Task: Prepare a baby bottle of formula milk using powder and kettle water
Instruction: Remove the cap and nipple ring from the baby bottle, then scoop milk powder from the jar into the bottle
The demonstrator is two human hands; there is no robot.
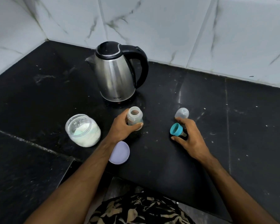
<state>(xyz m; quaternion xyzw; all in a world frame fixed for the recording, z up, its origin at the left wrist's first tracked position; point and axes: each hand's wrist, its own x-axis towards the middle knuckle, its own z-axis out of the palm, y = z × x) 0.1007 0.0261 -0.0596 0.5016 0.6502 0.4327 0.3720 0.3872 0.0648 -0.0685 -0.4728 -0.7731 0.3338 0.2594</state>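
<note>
Hands at work on a black stone counter [200, 97] set into a corner of white marbled wall tiles [152, 21]: the left hand [121, 126] grips an uncapped, upright baby bottle [135, 118], fingers and thumb curled round its lower body, just in front of a stainless steel kettle [115, 73] with a black lid and handle. The right hand [190, 135] holds the bottle's teal collar and teat [177, 129] between thumb and curled fingers, low over the counter. Just beyond it a clear dome cap [182, 113] rests on the stone. To the left stands an open glass jar of white powder [83, 130], with its pale lilac lid [120, 152] lying partly hidden under the left forearm.
</note>
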